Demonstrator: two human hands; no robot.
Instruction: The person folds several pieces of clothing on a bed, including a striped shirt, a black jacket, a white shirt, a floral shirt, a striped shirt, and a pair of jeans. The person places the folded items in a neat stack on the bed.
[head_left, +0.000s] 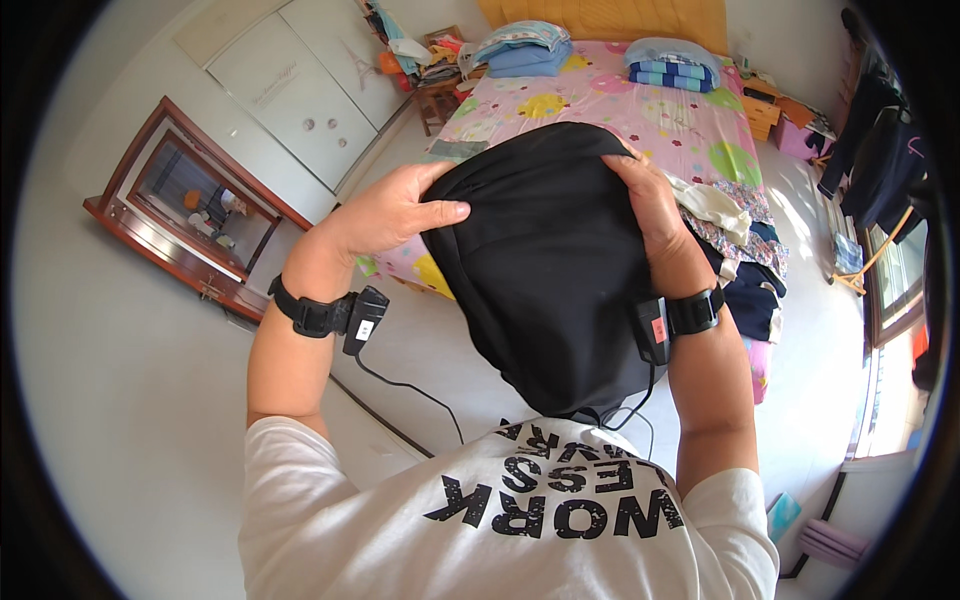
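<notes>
A piece of black cloth (555, 270), likely a garment, hangs between my two raised hands in front of my chest. My left hand (394, 201) grips its upper left edge, with the thumb lying on the near face and the other fingers hidden behind. At the upper right corner my right hand (646, 187) holds the cloth, its thumb pressed over the top edge. The lower end narrows and hangs close to my white printed T-shirt (480, 525). Each forearm wears a black strap with a small cabled device.
Beyond the cloth is a bed with a pink patterned sheet (600, 101). Folded bedding (529, 56) lies at its head. A pile of clothes (739, 232) covers the right edge. Dark garments (877, 150) hang at far right; a wood-framed door (202, 202) stands left.
</notes>
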